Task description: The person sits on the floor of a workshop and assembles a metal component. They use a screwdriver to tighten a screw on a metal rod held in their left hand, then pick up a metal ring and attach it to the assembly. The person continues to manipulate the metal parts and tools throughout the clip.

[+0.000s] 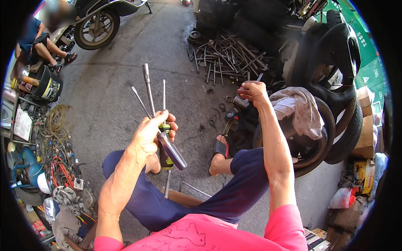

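Observation:
My left hand (147, 133) is closed around a bunch of screwdrivers. From its top rise a thick shaft with a socket-like end (146, 79) and two thinner blades, one of them a slim screwdriver shaft (164, 94). Below the fingers hang a dark, smooth screwdriver handle (172, 151) and a black-and-green screwdriver handle (166, 161); a metal rod (167, 184) points down beneath them. Out to the right, my right hand (253, 91) is pinched shut beside a heap of metal rods and tools (226, 54). A dark tip shows above its fingers, but its kind is unclear.
Tyres and inner tubes (331, 54) stand at right, with a dirty rag (298, 109) over one. Loose wire (58, 121), cables and parts crowd the left side, near a black bucket (48, 85). A person sits at far left; a scooter wheel (97, 29) stands behind.

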{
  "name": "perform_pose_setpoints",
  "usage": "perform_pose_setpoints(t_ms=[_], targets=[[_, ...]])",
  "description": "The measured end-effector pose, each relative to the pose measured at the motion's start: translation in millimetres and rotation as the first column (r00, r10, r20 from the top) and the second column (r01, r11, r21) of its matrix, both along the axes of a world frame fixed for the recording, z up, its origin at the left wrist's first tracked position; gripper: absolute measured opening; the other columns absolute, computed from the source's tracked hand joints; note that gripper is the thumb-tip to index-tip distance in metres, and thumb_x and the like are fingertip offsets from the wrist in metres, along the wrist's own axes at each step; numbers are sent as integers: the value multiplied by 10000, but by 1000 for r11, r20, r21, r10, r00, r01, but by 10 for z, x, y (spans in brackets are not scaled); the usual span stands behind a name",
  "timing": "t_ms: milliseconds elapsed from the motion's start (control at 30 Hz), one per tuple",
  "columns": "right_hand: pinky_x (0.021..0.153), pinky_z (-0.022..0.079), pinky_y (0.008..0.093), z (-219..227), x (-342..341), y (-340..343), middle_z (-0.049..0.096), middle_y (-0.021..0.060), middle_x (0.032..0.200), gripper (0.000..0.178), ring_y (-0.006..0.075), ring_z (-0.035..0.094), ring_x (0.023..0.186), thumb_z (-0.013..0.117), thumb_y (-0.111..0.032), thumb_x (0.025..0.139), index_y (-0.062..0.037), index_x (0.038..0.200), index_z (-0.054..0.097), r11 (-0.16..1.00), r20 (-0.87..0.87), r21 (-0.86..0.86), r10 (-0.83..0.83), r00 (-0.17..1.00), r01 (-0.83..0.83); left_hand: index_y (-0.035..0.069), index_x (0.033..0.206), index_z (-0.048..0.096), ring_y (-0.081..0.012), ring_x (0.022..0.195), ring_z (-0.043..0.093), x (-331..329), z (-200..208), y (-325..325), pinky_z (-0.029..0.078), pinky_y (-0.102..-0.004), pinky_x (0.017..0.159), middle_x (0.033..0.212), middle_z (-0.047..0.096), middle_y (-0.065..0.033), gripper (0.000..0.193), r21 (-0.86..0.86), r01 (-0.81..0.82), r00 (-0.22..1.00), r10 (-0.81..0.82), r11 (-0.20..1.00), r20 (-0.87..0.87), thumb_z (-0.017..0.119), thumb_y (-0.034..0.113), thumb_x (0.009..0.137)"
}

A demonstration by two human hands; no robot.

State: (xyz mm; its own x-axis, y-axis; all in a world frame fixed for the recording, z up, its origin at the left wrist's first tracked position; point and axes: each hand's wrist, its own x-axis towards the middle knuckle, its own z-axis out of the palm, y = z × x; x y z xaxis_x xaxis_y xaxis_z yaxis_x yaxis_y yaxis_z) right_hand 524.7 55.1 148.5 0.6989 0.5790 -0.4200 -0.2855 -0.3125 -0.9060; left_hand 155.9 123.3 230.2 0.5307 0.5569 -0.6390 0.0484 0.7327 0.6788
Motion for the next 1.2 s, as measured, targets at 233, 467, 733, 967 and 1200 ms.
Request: perform_pose_setpoints(t_ms=[233, 467, 733, 967, 1200], targets=[[353, 410, 273, -179, 208, -65, 599, 86, 592, 175, 172, 575, 427, 603, -141, 829, 5, 739, 637, 999, 147, 48, -19, 989, 12, 9, 918, 620, -194, 614, 614, 10, -30, 352, 544, -326, 569, 781, 642, -109, 268, -42, -139, 989, 141, 989, 45, 551, 259, 984], [367, 493, 318, -929, 474, 327, 605, 104, 636, 107, 221, 648, 487, 553, -86, 817, 13, 797, 591, 978, 228, -208, 28, 973, 21, 16, 925, 626, -216, 673, 645, -324, -262, 964, 549, -344, 600, 800, 658, -113, 276, 3, -353, 934, 352, 936, 58, 549, 274, 988], [976, 469, 443, -2552, 223, -538, 626, 267, 1195, 579, 407, 584, 1154, 700, -199, 739, 23, 1252, 548, 711, 504, -695, 373, 779, 109, 3, 921, 608, -234, 698, 629, -562, -361, 1153, 547, -355, 637, 826, 644, -137, 288, 49, -512, 855, 514, 858, -69, 536, 272, 993], [908, 512, 500, -2713, -97, -487, 634, 236, 1175, 384, 420, 626, 1071, 595, -231, 840, -48, 1177, 578, 573, 342, -820, 506, 792, -12, 23, 968, 582, -204, 719, 568, -530, -278, 1136, 514, -361, 667, 842, 589, -102, 277, 10, -487, 868, 485, 873, -103, 621, 296, 946], [897, 499, 477, -2712, -385, -222, 618, 244, 1115, 397, 394, 609, 1053, 690, -162, 805, 20, 1122, 534, 723, 528, -679, 362, 768, 125, 57, 950, 596, -186, 692, 566, -308, -123, 1086, 502, -347, 638, 807, 601, -78, 265, 32, -444, 881, 443, 895, -163, 565, 318, 982]])
